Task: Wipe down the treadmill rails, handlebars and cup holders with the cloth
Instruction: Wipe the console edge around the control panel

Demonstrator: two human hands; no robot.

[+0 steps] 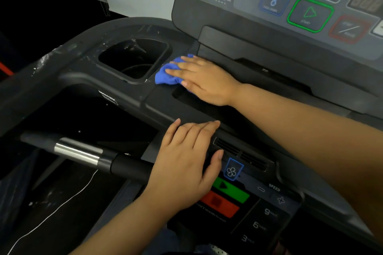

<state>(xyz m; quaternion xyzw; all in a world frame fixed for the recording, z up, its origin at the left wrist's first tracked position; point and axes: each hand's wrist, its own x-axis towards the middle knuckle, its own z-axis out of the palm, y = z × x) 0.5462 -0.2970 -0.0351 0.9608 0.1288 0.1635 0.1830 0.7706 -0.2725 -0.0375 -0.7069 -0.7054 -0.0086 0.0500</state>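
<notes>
Closest to us, the left hand (186, 163) lies flat and open on the dark treadmill top, holding nothing. Its fingers (199, 132) are spread, and its thumb sits by a little fan button (232, 171). A black handlebar (97, 158) with a shiny silver band runs out to the left of it. Farther away, the right hand (204, 79) presses flat on a blue cloth (166, 73). The cloth is small, soft and bunched up. It sticks out from under the fingertips, on the flat ledge just beside the deep black cup holder (132, 60). White specks dot the cup holder's rim. Behind them stands the screen panel (290, 0) with a green start button (310, 14)
</notes>
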